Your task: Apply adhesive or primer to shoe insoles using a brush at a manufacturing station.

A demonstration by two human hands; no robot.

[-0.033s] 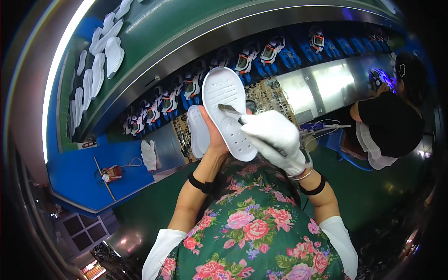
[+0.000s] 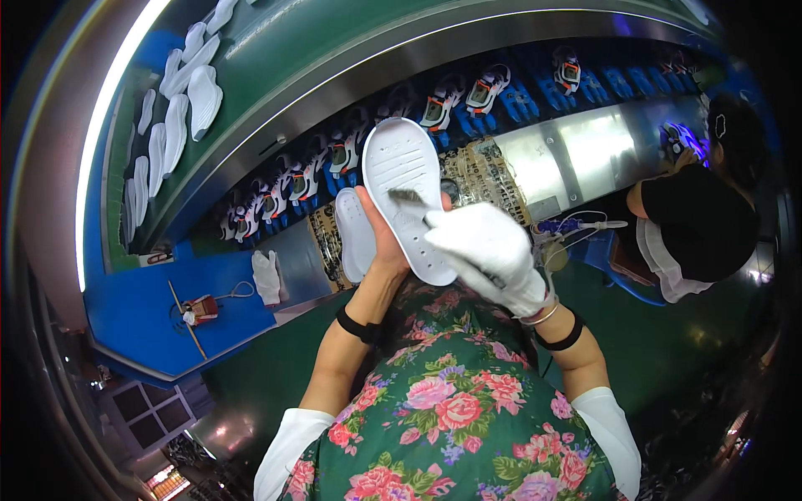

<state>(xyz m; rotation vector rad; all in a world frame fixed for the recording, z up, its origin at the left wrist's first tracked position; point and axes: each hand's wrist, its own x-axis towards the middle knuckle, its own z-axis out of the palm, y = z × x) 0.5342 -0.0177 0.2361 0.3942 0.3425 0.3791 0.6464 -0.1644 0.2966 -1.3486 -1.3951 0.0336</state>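
My bare left hand (image 2: 387, 242) is wrapped round a white shoe sole (image 2: 399, 159) and holds it up in front of me, its grooved and dotted face toward me. My right hand (image 2: 489, 250), in a white glove, grips a flat brush (image 2: 407, 197). The dark bristles rest against the middle of the sole; the glove mostly covers the brush's handle. A second white sole (image 2: 354, 238) lies just left of my left hand, at the edge of the workbench.
Several shoe uppers (image 2: 439, 108) stand in a row on blue holders behind the bench. White soles (image 2: 174, 138) lie on the green belt (image 2: 276, 50) at upper left. On the blue table (image 2: 134, 309) are a small red container (image 2: 203, 309) and a stick. A co-worker (image 2: 702, 209) sits at right.
The brush and my gloved right hand have shifted slightly, with the bristles now lying flatter and turned on the sole. My left hand and the sole stay almost in place.
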